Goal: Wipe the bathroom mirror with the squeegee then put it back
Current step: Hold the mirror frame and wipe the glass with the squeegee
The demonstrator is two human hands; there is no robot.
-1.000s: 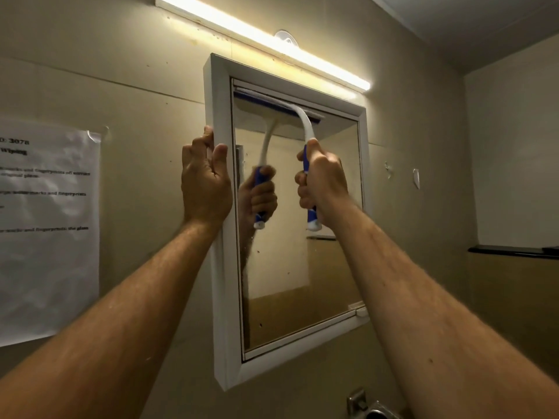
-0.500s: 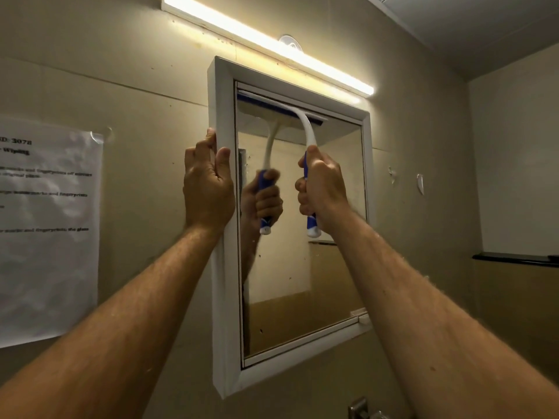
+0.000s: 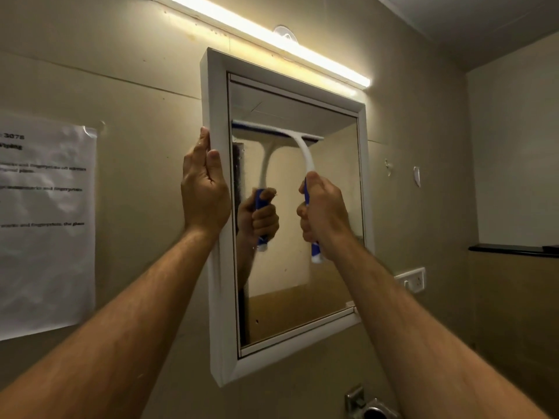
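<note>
Beige bathroom wall, white-framed mirror; left hand gripping frame's left edge, right hand clenched on squeegee handle, blade on glass above fist.

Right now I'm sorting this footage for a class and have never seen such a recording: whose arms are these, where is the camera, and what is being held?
There is no machine here. The arms belong to a person, and the single camera sits on that person's head, looking forward over the hands at a bathroom wall.

The right hand grips the blue handle of a white squeegee, whose blade lies across the upper glass of the mirror. The second hand and handle inside the glass are only reflections.

The left hand grips the white frame at its left edge.

Around it: a lit tube lamp above, a printed sheet taped to the wall on the left, a wall socket on the right.
</note>
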